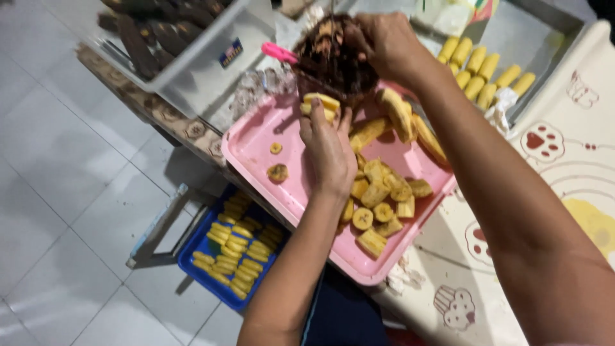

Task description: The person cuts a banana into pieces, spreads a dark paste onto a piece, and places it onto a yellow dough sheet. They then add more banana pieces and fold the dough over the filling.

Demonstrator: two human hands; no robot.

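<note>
Hands work over the pink rectangular plastic tray (256,144) on the desk, catching falling slices: left hand (330,150) closed around a peeled yellow plantain piece (320,106), right hand (384,41) gripping a dark brown peel-filled basket (333,61) above cut yellow plantain chunks (381,198)

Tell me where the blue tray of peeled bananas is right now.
In the head view, the blue tray sits low on the tiled floor, left of the left hand, below the pink tray.

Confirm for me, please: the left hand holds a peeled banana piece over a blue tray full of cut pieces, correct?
Not quite. The head view shows the left hand holding the banana piece over a pink tray, not a blue one. The cut pieces lie on it.
</note>
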